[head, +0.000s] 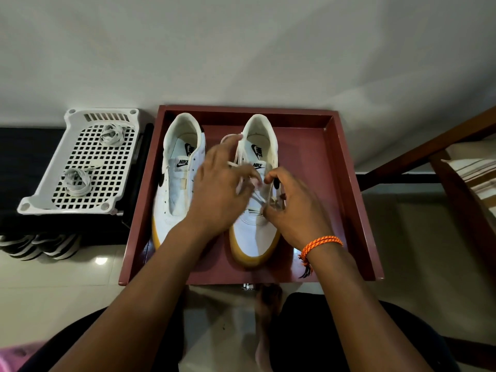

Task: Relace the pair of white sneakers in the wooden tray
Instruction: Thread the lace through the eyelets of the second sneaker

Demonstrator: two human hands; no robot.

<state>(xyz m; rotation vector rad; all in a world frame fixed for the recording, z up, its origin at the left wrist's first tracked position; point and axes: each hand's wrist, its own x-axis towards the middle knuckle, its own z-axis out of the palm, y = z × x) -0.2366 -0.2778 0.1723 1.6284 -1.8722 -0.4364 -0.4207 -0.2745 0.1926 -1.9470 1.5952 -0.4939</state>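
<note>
Two white sneakers with gum soles stand side by side in the reddish wooden tray (346, 183), toes toward me. The left sneaker (174, 183) has no lace in its eyelets. Over the right sneaker (255, 229) both my hands work a white lace (237, 154), which runs loose up toward the heel. My left hand (217, 189) is blurred and holds the lace above the tongue. My right hand (292, 208), with an orange cord at the wrist, pinches the lace at the eyelets on the shoe's right side.
A white perforated plastic rack (80, 162) stands left of the tray with two coiled grey laces, one at the back (111, 134) and one nearer (76, 181). Dark shoes (40, 245) lie under it. Wooden furniture (429, 157) is at the right. My knees and a bare foot (268, 299) are below the tray.
</note>
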